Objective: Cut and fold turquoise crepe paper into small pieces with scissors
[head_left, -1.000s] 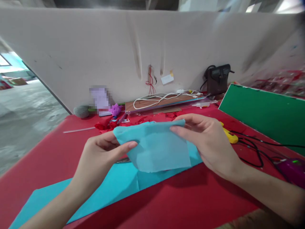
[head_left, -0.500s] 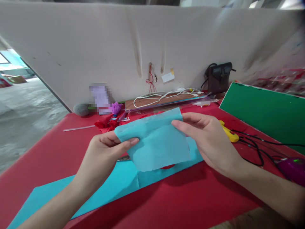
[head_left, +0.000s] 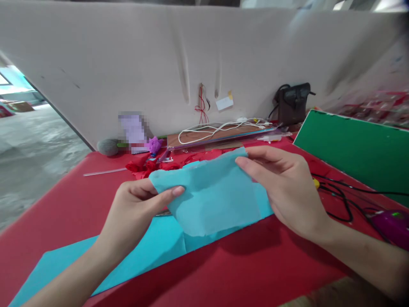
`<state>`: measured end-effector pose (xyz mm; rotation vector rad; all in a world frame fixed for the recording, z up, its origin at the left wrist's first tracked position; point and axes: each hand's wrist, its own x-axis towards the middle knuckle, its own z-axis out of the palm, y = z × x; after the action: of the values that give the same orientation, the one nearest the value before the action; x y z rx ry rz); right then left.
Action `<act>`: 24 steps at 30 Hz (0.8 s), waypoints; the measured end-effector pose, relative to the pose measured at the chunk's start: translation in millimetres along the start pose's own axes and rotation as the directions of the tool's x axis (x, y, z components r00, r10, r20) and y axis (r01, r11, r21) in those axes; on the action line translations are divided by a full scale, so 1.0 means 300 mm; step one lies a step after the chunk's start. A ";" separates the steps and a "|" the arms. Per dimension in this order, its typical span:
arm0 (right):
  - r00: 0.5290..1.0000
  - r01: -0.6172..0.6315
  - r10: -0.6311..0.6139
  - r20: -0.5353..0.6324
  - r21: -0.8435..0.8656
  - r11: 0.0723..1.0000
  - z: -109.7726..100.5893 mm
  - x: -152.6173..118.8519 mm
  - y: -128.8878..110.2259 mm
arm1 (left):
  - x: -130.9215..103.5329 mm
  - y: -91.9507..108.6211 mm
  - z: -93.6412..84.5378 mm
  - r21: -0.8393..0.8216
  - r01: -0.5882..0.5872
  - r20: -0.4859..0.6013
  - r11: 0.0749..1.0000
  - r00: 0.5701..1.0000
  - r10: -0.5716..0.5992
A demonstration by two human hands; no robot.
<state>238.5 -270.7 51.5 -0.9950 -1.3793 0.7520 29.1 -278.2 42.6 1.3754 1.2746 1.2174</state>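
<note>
A small light-blue sheet [head_left: 217, 196] of thin paper or cloth hangs between my two hands above the table. My left hand [head_left: 140, 209] pinches its upper left corner, thumb on the near face. At the upper right corner, my right hand [head_left: 281, 187] grips the sheet between thumb and fingers. Beneath lies a long blue strip [head_left: 147, 247], running from the lower left to under my right hand, with a crease near its middle.
Behind the sheet are red crumpled pieces [head_left: 140, 166] and a purple flower [head_left: 155, 146]. White cables [head_left: 198, 136] rest on a brown board. A green board [head_left: 354, 153], black cords [head_left: 345, 204] and a purple device [head_left: 391, 226] occupy the right side.
My right hand has moved slightly right, covering more of the yellow object. The sheet is drawn a little wider, and its lower edge hangs slightly lower.
</note>
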 end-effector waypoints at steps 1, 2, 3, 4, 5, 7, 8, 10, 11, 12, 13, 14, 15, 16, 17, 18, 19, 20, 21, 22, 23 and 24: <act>1.000 0.012 -0.012 -0.012 -0.012 1.000 0.000 -0.001 0.000 | 0.000 0.002 0.001 0.001 -0.006 0.003 1.000 1.000 0.006; 1.000 0.022 -0.022 -0.022 -0.026 0.999 0.001 -0.001 0.000 | 0.000 0.003 0.001 0.000 -0.008 0.005 1.000 1.000 0.008; 0.999 0.030 -0.031 -0.028 -0.040 0.999 0.001 -0.002 0.000 | -0.001 0.003 0.001 -0.004 -0.011 0.006 1.000 1.000 0.011; 0.999 0.036 -0.038 -0.032 -0.051 0.998 0.001 -0.002 0.000 | -0.001 0.003 0.001 -0.006 -0.010 0.005 1.000 1.000 0.010; 0.998 0.042 -0.045 -0.035 -0.060 0.997 0.001 -0.002 0.000 | -0.001 0.003 0.001 -0.008 -0.009 0.001 1.000 1.000 0.009; 0.997 0.059 -0.062 -0.041 -0.063 0.996 0.001 -0.002 -0.001 | -0.001 0.003 0.001 -0.020 -0.015 -0.012 1.000 1.000 0.015; 0.997 0.065 -0.068 -0.040 -0.057 0.996 0.001 -0.002 -0.002 | 0.000 0.002 0.001 -0.029 -0.021 -0.018 0.999 1.000 0.021; 0.997 0.070 -0.072 -0.037 -0.051 0.996 0.001 -0.002 -0.003 | 0.001 0.002 0.001 -0.043 -0.026 -0.013 0.999 1.000 0.025; 0.997 0.068 -0.070 -0.034 -0.056 0.996 0.001 -0.003 -0.004 | 0.001 0.001 0.000 -0.048 -0.026 -0.005 0.999 1.000 0.026; 0.997 0.067 -0.069 -0.032 -0.066 0.996 0.001 -0.003 -0.005 | 0.001 -0.001 -0.001 -0.049 -0.022 0.007 0.999 1.000 0.022; 0.997 0.066 -0.068 -0.030 -0.079 0.995 0.001 -0.003 -0.005 | 0.001 -0.003 -0.003 -0.049 -0.016 0.019 0.999 1.000 0.017; 0.997 0.067 -0.070 -0.029 -0.090 0.994 0.002 -0.003 -0.005 | 0.000 -0.005 -0.004 -0.050 -0.015 0.025 0.999 1.000 0.016; 0.997 0.070 -0.074 -0.029 -0.096 0.993 0.002 -0.003 -0.006 | -0.001 -0.007 -0.005 -0.051 -0.020 0.025 0.998 0.999 0.021; 0.997 0.073 -0.076 -0.029 -0.096 0.993 0.002 -0.003 -0.006 | -0.002 -0.009 -0.006 -0.054 -0.034 0.022 0.998 0.999 0.035; 0.997 0.074 -0.077 -0.029 -0.091 0.993 0.003 -0.004 -0.006 | -0.003 -0.010 -0.006 -0.058 -0.051 0.016 0.997 0.999 0.052; 0.996 0.075 -0.078 -0.031 -0.082 0.994 0.003 -0.004 -0.006 | -0.003 -0.011 -0.005 -0.062 -0.076 0.006 0.995 0.997 0.077; 0.997 0.074 -0.076 -0.032 -0.070 0.995 0.004 -0.005 -0.006 | -0.004 -0.012 -0.004 -0.063 -0.101 -0.006 0.993 0.995 0.101; 0.997 0.071 -0.073 -0.031 -0.056 0.996 0.004 -0.005 -0.006 | -0.003 -0.011 -0.003 -0.062 -0.124 -0.017 0.990 0.992 0.123; 0.997 0.067 -0.068 -0.030 -0.044 0.997 0.005 -0.006 -0.006 | -0.003 -0.011 -0.002 -0.060 -0.141 -0.029 0.988 0.990 0.139; 0.998 0.060 -0.061 -0.028 -0.037 0.997 0.005 -0.006 -0.006 | -0.002 -0.010 -0.002 -0.056 -0.152 -0.041 0.987 0.988 0.150; 0.998 0.054 -0.055 -0.027 -0.035 0.998 0.005 -0.007 -0.007 | -0.002 -0.009 -0.001 -0.052 -0.158 -0.053 0.986 0.986 0.156; 0.998 0.049 -0.050 -0.029 -0.037 0.998 0.006 -0.007 -0.007 | -0.001 -0.009 -0.001 -0.049 -0.162 -0.061 0.986 0.985 0.159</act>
<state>236.3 -273.3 52.2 -0.9930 -1.3916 0.6749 28.5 -278.3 40.0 1.4354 1.1789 1.3994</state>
